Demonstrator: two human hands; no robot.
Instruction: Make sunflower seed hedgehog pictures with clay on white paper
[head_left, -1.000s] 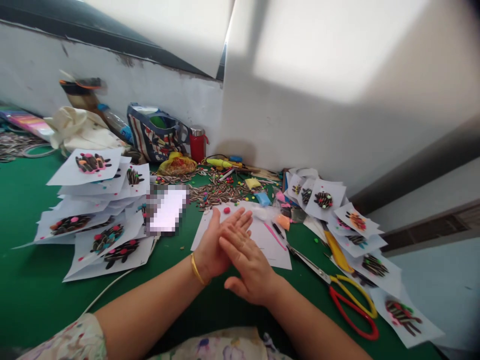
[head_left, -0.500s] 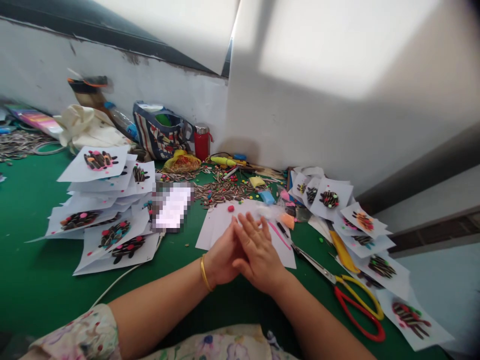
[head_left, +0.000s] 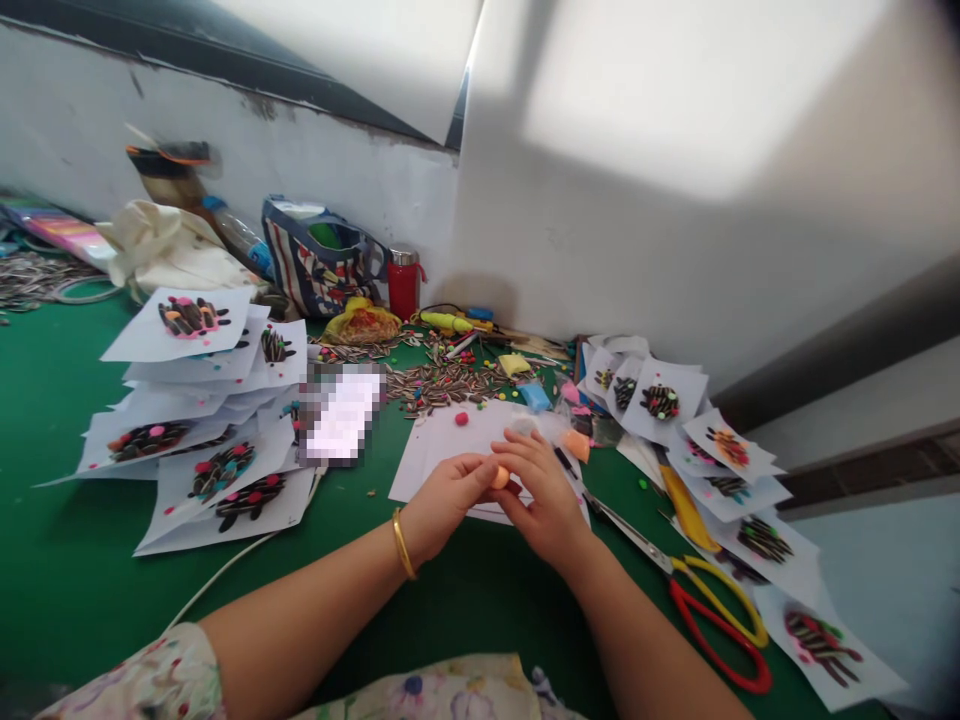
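Note:
A small orange ball of modelling clay point(head_left: 500, 478) sits between the thumb and fingers of my left hand point(head_left: 448, 500), which wears a gold bangle point(head_left: 403, 545). My right hand point(head_left: 544, 500) is close against the ball from the right, its fingers stretched out and apart; whether they touch it I cannot tell. Beneath both hands lies white paper point(head_left: 420, 460) with a red clay ball point(head_left: 461, 419) on it. A lump of orange clay point(head_left: 576, 445) rests just beyond my right hand.
Stacked cards with seed pictures point(head_left: 225, 470) stand at left, and more cards point(head_left: 765, 535) at right. Scissors point(head_left: 675, 570) lie by my right forearm. Sunflower seeds point(head_left: 442, 385) and clay packets point(head_left: 534, 396) are at the back. A blurred-out phone point(head_left: 345, 415) has a cable.
My palms were pressed together and have come apart. The orange clay ball now shows between them, held in my left fingers.

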